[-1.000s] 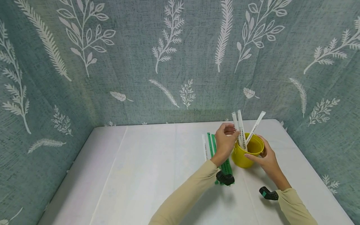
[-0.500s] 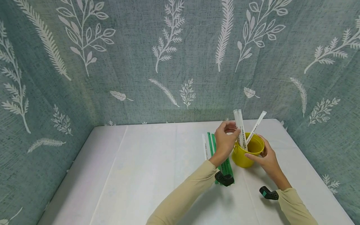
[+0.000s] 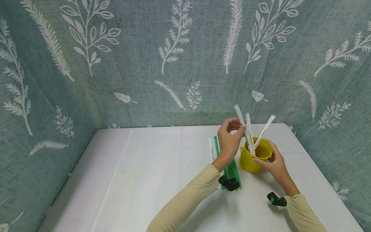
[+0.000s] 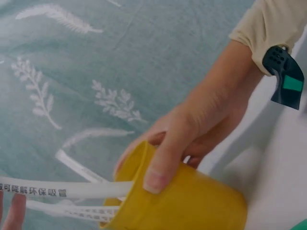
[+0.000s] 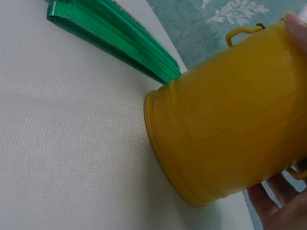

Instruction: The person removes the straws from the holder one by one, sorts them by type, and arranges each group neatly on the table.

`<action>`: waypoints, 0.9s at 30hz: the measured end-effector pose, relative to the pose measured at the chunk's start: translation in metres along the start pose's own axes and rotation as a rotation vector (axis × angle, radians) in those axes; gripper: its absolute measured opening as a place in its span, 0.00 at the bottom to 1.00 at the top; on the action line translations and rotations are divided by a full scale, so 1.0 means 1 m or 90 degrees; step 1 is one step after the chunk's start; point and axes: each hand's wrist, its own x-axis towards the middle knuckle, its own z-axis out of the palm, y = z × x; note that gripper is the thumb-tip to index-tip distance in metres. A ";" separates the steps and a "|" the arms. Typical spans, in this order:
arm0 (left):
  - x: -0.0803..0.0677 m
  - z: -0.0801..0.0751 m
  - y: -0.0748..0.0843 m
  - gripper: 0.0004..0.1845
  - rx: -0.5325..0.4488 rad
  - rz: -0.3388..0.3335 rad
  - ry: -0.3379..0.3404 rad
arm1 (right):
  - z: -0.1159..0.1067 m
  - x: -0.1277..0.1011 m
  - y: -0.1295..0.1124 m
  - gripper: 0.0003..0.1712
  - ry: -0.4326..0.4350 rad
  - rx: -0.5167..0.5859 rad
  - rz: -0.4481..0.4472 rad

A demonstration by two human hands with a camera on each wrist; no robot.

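A teal cloth backdrop point(image 3: 185, 58) printed with white leaves and ferns hangs behind and on both sides of a desk point(image 3: 150, 180) under a white cover. On the desk stands a small yellow metal bucket point(image 3: 255, 158), round, smooth-walled, with a rolled rim and little wire-handle lugs on its sides. The right hand point(image 3: 275, 164) steadies it, its grip wrapped round the wall, thumb over the near rim and fingers on the far side. Two white paper-wrapped straws point(image 3: 250, 135), printed with small black characters, lean out of the bucket between the two hands. The left hand point(image 3: 230, 141) is raised just beside the bucket's rim, its grip pinched together on a third white wrapped straw point(image 3: 239, 114), which slants up above the fingertips with its lower end toward the bucket. Below that hand's wrist, green wrapped straws point(image 3: 232, 167) and one white wrapped straw point(image 3: 211, 151) lie flat on the desk.
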 end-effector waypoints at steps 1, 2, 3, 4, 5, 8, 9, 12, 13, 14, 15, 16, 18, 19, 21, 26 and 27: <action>0.000 0.000 0.001 0.12 -0.012 0.003 -0.002 | 0.000 0.000 0.000 0.51 0.001 0.000 -0.001; 0.001 -0.001 0.002 0.12 -0.022 0.006 -0.004 | 0.000 0.000 0.000 0.51 0.002 0.001 -0.002; 0.001 -0.001 0.002 0.12 -0.033 0.011 -0.005 | 0.000 -0.001 -0.001 0.51 0.003 0.004 -0.002; 0.002 -0.001 0.003 0.12 -0.042 0.017 -0.005 | 0.000 -0.001 -0.001 0.51 0.003 0.004 -0.001; 0.002 -0.001 0.003 0.12 -0.050 0.023 -0.005 | 0.000 -0.002 -0.002 0.51 0.003 0.005 0.000; 0.003 -0.002 0.006 0.12 -0.061 0.039 0.001 | 0.001 -0.003 -0.004 0.51 0.002 0.008 0.008; 0.003 -0.003 0.007 0.12 -0.065 0.043 0.004 | 0.001 -0.004 -0.005 0.51 0.001 0.008 0.010; 0.003 -0.005 0.010 0.12 -0.073 0.048 0.006 | 0.002 -0.004 -0.006 0.51 0.000 0.008 0.013; 0.004 -0.006 0.011 0.12 -0.075 0.050 0.005 | 0.002 -0.005 -0.006 0.51 -0.001 0.010 0.011; 0.004 -0.007 0.012 0.13 -0.077 0.050 0.001 | 0.002 -0.005 -0.005 0.51 0.000 0.011 0.008; 0.005 -0.009 0.013 0.13 -0.080 0.052 -0.004 | 0.001 -0.005 -0.005 0.51 -0.001 0.015 0.006; 0.005 -0.010 0.014 0.13 -0.080 0.052 -0.008 | 0.001 -0.005 -0.005 0.51 -0.001 0.017 0.004; 0.006 -0.012 0.015 0.14 -0.080 0.052 -0.013 | 0.001 -0.005 -0.004 0.51 -0.002 0.019 -0.003; 0.006 -0.013 0.016 0.14 -0.077 0.053 -0.013 | 0.001 -0.005 -0.004 0.50 -0.001 0.019 -0.002; 0.007 -0.015 0.017 0.14 -0.073 0.050 -0.011 | 0.001 -0.005 -0.004 0.51 -0.002 0.019 -0.002; 0.006 -0.022 0.018 0.14 -0.064 0.031 -0.009 | 0.001 -0.004 -0.004 0.50 -0.001 0.018 -0.003; 0.006 -0.024 0.017 0.15 -0.064 0.023 -0.012 | 0.002 -0.004 -0.004 0.50 -0.001 0.021 -0.005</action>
